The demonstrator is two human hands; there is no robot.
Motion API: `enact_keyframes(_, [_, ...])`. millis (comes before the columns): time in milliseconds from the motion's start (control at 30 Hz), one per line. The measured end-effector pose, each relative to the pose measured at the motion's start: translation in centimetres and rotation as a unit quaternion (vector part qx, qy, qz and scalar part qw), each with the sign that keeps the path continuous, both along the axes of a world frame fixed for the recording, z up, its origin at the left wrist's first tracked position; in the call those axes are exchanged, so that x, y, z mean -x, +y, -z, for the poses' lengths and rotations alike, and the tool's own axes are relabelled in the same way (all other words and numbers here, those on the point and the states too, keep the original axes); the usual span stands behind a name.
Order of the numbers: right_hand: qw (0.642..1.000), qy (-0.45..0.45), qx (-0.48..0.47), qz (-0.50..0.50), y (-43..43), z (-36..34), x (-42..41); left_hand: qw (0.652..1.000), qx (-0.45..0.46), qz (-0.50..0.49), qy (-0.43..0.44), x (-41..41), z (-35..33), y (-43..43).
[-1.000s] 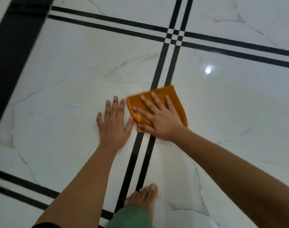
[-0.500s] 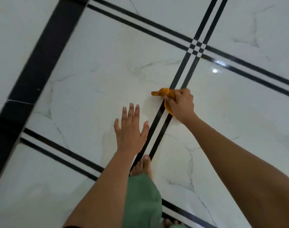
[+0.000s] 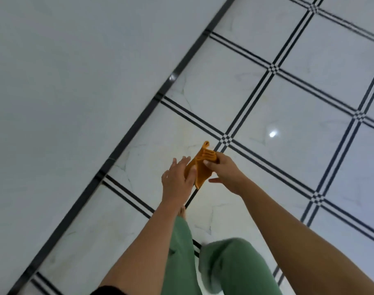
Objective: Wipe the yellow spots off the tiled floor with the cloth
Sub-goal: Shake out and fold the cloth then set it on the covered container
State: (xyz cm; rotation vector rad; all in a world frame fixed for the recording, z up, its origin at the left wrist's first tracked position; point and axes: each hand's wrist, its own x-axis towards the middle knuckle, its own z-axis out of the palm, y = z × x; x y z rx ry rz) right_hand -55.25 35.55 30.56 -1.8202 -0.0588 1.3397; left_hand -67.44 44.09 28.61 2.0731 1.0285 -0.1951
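The cloth (image 3: 201,173) is pinched up top by the right hand (image 3: 225,170), flat left hand (image 3: 176,180) laid against it.

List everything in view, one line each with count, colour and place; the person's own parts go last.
crumpled orange fabric cloth: one, orange, mid-frame, held between the hands.
glossy white marble-look tiled floor: one, grey-veined white, centre and right.
black double stripes: many, black, gridding the floor.
thick black band: one, black, diagonal at the floor's left edge.
plain pale grey surface: one, grey, upper left beyond the band.
light reflection: one, white, on a tile right of the cloth.
green trouser legs: two, green, bottom centre.
bare foot: one showing, beside the left forearm.
left hand: one, fingers straight, thumb touching the cloth.
right hand: one, pinches the cloth's top.
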Motion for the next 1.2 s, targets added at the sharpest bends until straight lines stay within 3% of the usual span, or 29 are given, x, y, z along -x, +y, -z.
enact_keyframes(200, [0.997, 0.017, -0.06, -0.055, -2.8, -13.1, -3.7, 0.993, 0.01, -0.086, -0.074, -3.8, -13.1, -4.3])
enact_keyframes(400, [0.983, -0.034, -0.099, -0.148, -6.7, -20.2, -8.8, 0.949, 0.011, -0.269, -0.167, -8.7, -20.0, -12.0])
enact_keyframes(600, [0.968, -0.038, -0.13, -0.213, -10.7, -25.8, -11.4, 0.919, 0.017, -0.357, -0.169, -11.1, -26.6, -18.0])
enact_keyframes(733, [0.945, -0.032, -0.169, -0.279, -13.1, -28.5, -11.9, 0.891, 0.072, -0.401, -0.198, -10.5, -29.8, -21.1])
enact_keyframes(900, [0.897, 0.012, -0.236, -0.373, -16.3, -31.3, -12.5, 0.854, 0.002, -0.462, -0.239, -10.6, -31.3, -25.3])
enact_keyframes(1033, [0.886, 0.043, -0.231, -0.399, -19.3, -32.9, -12.9, 0.828, 0.004, -0.492, -0.27, -11.5, -32.8, -29.1])
enact_keyframes(1200, [0.877, -0.025, -0.255, -0.407, -22.6, -35.3, -14.2, 0.799, -0.019, -0.535, -0.274, -12.6, -35.0, -33.3])
